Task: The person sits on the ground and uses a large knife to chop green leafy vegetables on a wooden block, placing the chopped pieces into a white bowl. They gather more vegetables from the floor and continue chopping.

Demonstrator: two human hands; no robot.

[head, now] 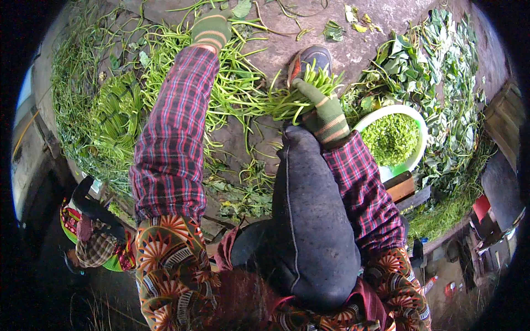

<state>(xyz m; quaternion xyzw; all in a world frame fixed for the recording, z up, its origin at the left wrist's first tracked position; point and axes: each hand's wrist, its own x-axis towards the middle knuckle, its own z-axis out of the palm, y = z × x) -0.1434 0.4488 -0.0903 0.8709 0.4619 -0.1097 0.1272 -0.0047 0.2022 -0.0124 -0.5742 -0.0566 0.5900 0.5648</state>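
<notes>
My right hand (329,113), in a striped green glove, grips a bundle of green stems (321,80) above my dark-trousered knee. Longer stems trail from it to the left. At the top of the view my left hand (212,29), gloved alike, reaches over a loose heap of green stems (232,89). A green leaf (242,8) shows beside its fingertips; whether the fingers hold anything is hidden. Beside my right forearm stands a white and green basin (420,124) holding small chopped green pieces (391,138).
Leafy greens (439,82) are piled at the right, around the basin. Tied-looking bunches of stems (118,103) lie at the left. My shoe (312,58) rests on the concrete floor (381,16). Another person (99,244) sits at the lower left. Wooden blocks (399,186) are below the basin.
</notes>
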